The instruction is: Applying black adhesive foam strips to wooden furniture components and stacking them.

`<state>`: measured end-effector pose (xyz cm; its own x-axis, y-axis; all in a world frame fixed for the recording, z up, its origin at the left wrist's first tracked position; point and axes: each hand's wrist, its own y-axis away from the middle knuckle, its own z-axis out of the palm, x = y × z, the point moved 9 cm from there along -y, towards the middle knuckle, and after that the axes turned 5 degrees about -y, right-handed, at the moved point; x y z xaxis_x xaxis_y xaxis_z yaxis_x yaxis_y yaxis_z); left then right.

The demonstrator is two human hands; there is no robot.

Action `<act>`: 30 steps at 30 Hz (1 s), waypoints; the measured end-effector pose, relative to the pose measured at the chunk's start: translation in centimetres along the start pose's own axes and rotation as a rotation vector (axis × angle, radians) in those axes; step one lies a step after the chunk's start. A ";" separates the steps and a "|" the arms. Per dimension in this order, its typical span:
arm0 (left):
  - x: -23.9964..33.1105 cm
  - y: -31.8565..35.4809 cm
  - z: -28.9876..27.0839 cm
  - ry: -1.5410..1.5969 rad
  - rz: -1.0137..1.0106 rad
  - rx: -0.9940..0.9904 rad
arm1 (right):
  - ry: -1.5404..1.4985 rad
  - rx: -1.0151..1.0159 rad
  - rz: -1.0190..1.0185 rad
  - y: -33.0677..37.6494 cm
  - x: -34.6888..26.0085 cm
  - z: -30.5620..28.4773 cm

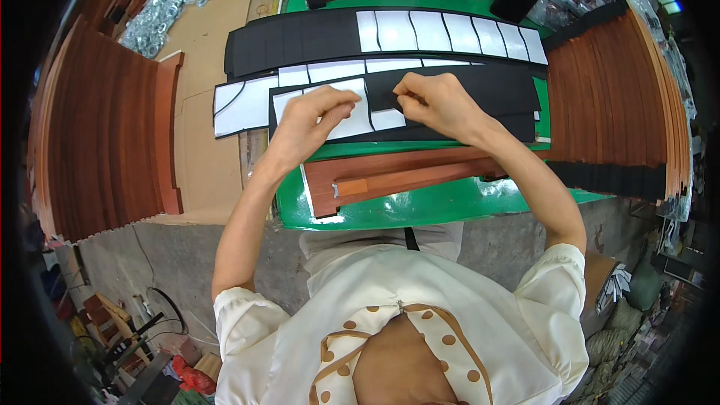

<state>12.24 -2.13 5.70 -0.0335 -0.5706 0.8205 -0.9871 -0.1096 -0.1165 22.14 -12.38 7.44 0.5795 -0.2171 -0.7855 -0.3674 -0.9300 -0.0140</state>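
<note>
Strip [405, 101] of black pads on white backing lies on the green table [420, 210], just behind the brown board [397, 176]. Your left hand [311, 120] presses flat on the strip's white part, fingers curled down, probably to pin it so it doesn't lift. Your right hand [439, 105] pinches a black pad [384, 97] at its edge, thumb and fingertips closed on it, likely peeling it off the backing. More pad strips [390, 37] lie behind the strip, some pads already gone, white showing. Stacks of brown slats [611, 97] stand right of the strip and close to it; another stack [105, 135] sits left of it on cardboard [202, 157]. Room is tight sideways. Open space is toward you, over the board and the table's front edge.
</note>
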 end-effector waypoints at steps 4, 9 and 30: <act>5.1 0.8 -0.9 0.082 -0.173 0.160 | 0.329 0.294 -0.434 4.1 -5.7 -0.6; 9.1 1.4 0.9 -0.025 -0.053 0.133 | 0.308 0.366 -0.545 8.5 -8.3 -1.5; 16.4 -7.4 19.9 -0.367 0.273 0.056 | 0.274 0.545 -0.029 23.1 6.6 -14.1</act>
<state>22.07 -26.84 8.89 -0.2238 -0.8338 0.5046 -0.9394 0.0467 -0.3396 27.70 -39.47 10.66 0.7344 -0.3292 -0.5935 -0.6260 -0.6665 -0.4048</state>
